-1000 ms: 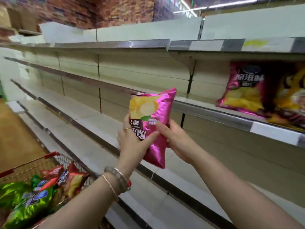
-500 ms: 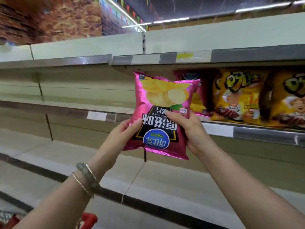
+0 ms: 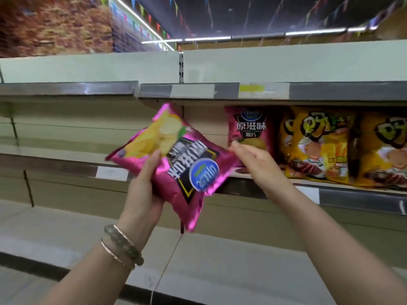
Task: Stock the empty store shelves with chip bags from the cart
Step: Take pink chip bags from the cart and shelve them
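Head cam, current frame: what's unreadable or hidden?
Head view only.
Motion blur: print on the held pink bag; shelf-edge labels unreadable.
Hidden: fingers of the left hand behind that bag; lower part of the shelved pink bag, behind the right hand.
Cut off by right edge: rightmost yellow bag.
Out of frame: the cart.

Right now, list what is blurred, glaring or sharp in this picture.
Head view: the pink bag is motion-smeared, worst at its left corner; the brick wall top left is streaked; the strip lights blow out white; the shelved bags are legible.
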Demonstrator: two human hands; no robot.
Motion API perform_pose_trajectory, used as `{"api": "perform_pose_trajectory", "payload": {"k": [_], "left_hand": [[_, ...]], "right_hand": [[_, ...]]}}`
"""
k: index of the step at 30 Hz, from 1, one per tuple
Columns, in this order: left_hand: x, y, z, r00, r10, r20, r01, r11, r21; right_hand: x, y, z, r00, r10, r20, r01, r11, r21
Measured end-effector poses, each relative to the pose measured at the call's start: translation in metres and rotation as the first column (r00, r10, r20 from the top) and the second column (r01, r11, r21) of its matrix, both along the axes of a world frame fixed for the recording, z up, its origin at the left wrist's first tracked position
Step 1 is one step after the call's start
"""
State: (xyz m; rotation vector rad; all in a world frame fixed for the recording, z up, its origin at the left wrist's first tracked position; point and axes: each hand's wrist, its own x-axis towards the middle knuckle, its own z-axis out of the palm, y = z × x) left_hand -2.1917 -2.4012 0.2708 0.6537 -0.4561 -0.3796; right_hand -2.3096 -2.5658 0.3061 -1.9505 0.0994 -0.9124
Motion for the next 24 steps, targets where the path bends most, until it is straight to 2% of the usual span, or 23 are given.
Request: {"api": "perform_pose_trajectory", "payload": {"k": [2,3,5,7,8,10,12,14,15,17,19,20,22,24], "left_hand": [[0.006,0.002,-0.006,0.991,0.066,-0.119,-0.083,0.985,-0.149],[0.007,0.001,-0.009,0.983,0.091,-0.162,-0.122,0.974,-0.192],[0.0,-0.006,-0.01,0.964,0.113,-0.243,-0.173,0.954,-0.243],[-0.011,-0.017,-0.01,0.957,0.091,-0.276,-0.171,0.944,-0.282],[-0.019,-0.023,-0.01,0.959,0.074,-0.273,-0.155,0.945,-0.287],[-0.03,-0.032,-0.011,0.965,0.065,-0.254,-0.136,0.952,-0.274],[-0.039,-0.036,-0.012,0.972,0.05,-0.232,-0.1,0.973,-0.21],[-0.046,-0.034,-0.014,0.977,-0.007,-0.211,0.001,1.0,-0.029],[-0.05,-0.032,-0.014,0.979,-0.045,-0.197,0.068,0.991,0.112],[-0.058,-0.027,-0.014,0.983,-0.133,-0.125,0.168,0.926,0.338],[-0.065,-0.022,-0.012,0.994,-0.107,0.004,0.095,0.895,0.436],[-0.067,-0.02,-0.008,0.995,-0.031,0.096,-0.012,0.907,0.42],[-0.067,-0.018,0.002,0.957,0.158,0.244,-0.226,0.933,0.28],[-0.058,-0.024,0.012,0.892,0.29,0.347,-0.375,0.903,0.209]], "right_hand": [[0.009,0.001,-0.01,0.996,-0.058,0.074,0.049,0.992,0.113],[0.015,0.003,-0.016,0.998,-0.035,0.051,0.024,0.98,0.198],[0.025,0.017,-0.03,0.983,0.167,-0.07,-0.133,0.927,0.351],[0.033,0.04,-0.046,0.919,0.366,-0.148,-0.281,0.87,0.405],[0.037,0.049,-0.053,0.905,0.407,-0.122,-0.326,0.85,0.413],[0.046,0.058,-0.057,0.926,0.374,0.049,-0.346,0.791,0.504],[0.049,0.053,-0.049,0.943,0.269,0.197,-0.332,0.72,0.609],[0.047,0.039,-0.037,0.962,0.159,0.223,-0.266,0.735,0.623],[0.044,0.029,-0.032,0.969,0.121,0.214,-0.23,0.75,0.62],[0.034,0.006,-0.021,0.979,0.079,0.186,-0.179,0.768,0.615],[0.022,-0.018,-0.008,0.991,0.046,0.126,-0.114,0.785,0.609],[0.014,-0.03,-0.001,0.995,0.03,0.094,-0.081,0.791,0.606],[0.002,-0.054,0.011,1.0,0.0,0.03,-0.017,0.807,0.59],[-0.006,-0.076,0.019,0.998,-0.016,-0.057,0.045,0.819,0.572]]}}
